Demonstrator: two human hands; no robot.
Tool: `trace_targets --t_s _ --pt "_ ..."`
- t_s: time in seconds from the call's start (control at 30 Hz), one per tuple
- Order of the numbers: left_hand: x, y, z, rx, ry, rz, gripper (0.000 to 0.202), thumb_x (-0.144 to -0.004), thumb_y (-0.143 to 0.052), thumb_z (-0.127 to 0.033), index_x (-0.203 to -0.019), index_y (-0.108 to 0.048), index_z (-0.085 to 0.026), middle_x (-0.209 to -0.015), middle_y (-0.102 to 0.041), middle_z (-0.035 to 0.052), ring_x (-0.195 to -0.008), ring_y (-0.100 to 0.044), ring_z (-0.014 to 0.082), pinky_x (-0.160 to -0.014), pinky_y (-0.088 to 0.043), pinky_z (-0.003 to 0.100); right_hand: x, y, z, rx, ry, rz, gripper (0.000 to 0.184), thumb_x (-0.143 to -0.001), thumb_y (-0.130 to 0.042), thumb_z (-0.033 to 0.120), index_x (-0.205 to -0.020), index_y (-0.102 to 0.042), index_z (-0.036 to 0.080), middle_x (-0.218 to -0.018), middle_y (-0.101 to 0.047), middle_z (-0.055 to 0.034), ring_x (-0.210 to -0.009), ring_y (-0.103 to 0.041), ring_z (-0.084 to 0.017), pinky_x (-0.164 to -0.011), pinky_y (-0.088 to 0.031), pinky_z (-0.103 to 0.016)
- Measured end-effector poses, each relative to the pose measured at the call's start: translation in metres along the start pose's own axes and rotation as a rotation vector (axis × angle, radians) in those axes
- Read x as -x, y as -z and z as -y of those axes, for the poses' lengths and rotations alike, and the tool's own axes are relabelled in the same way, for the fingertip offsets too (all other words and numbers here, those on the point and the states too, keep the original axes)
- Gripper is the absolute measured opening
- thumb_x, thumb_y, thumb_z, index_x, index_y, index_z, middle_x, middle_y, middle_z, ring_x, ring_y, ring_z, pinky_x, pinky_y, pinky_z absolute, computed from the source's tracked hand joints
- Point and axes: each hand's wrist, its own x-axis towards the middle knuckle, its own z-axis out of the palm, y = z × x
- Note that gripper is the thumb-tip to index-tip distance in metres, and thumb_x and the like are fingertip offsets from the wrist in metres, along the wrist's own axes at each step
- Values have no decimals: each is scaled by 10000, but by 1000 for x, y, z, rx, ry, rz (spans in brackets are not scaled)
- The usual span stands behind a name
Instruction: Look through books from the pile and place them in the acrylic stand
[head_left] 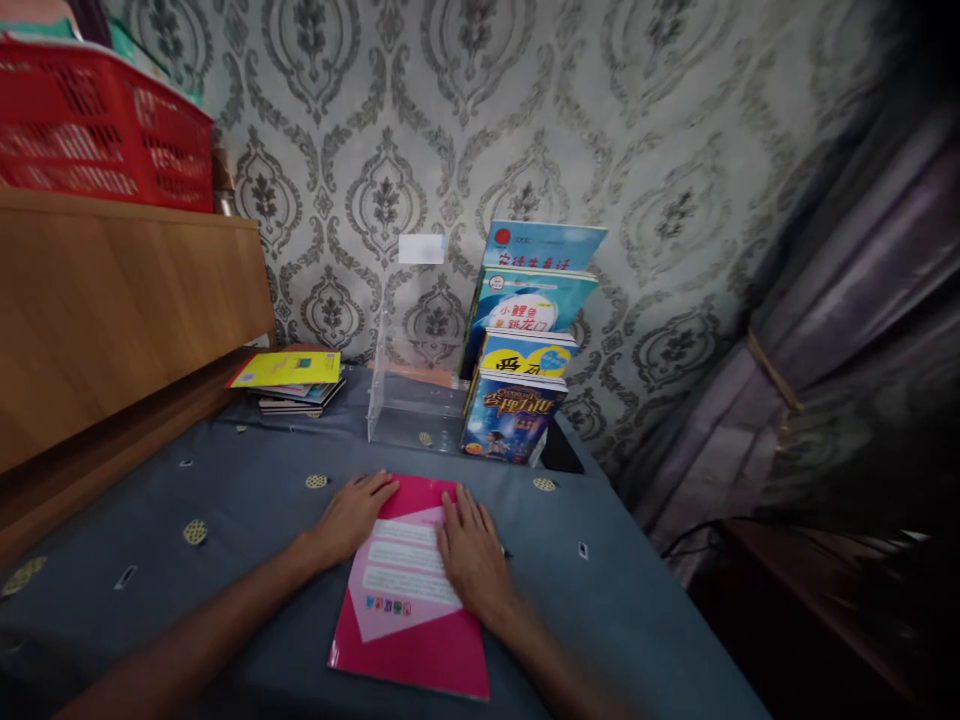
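A pink booklet (409, 625) lies flat on the blue-grey tablecloth (225, 510), back cover up with a pale panel of text. My left hand (351, 515) rests on its far left corner, fingers stretched out flat. My right hand (469, 550) lies flat on the booklet's right side, fingers also spread and pointing away from me. Neither hand grips anything. Just beyond the booklet stands a clear acrylic book stand (409, 400) holding several upright books (521, 350) at its right end.
A short stack of thin books with a yellow cover on top (289, 378) lies at the table's far left. A wooden headboard (112, 310) carries a red plastic basket (105, 125). Patterned wallpaper is behind; dark curtains (840, 330) hang right, past the table edge.
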Motion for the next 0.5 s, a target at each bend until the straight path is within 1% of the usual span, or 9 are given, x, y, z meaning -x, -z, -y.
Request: trace_targets --t_s 0.13,0.3,0.4,0.5 --pt "18 -1 -12 -18 -1 3 571 -902 -373 -11 -1418 -508 -214 -1483 -518 103 -1385 -474 208 -1144 -384 430 22 1 1 6 25 -22 501 -985 -368 278 -1440 -513 126 -1523 -448 -185 -1435 -391 -320 -1147 -367 -526" --pt "32 6 -23 -47 -20 60 562 -915 -362 -27 -1431 -496 -204 -1494 -505 108 -1396 -459 216 -1148 -378 442 43 6 4 -82 36 -24 498 -991 -359 300 -1437 -523 151 -1528 -436 -178 -1446 -373 -318 -1147 -357 -558" --pt "34 11 -24 -33 -35 67 571 -906 -354 -24 -1434 -491 -192 -1492 -508 107 -1399 -456 211 -1149 -379 429 50 15 8 -104 31 10 498 -991 -369 303 -1442 -517 151 -1534 -428 -180 -1456 -352 -326 -1147 -343 -573" --pt "34 12 -20 -9 -62 61 589 -887 -359 -25 -1430 -494 -208 -1489 -513 98 -1391 -465 207 -1141 -389 429 51 26 11 -118 27 20 491 -978 -407 290 -1441 -515 168 -1532 -443 -170 -1445 -373 -320 -1138 -354 -559"
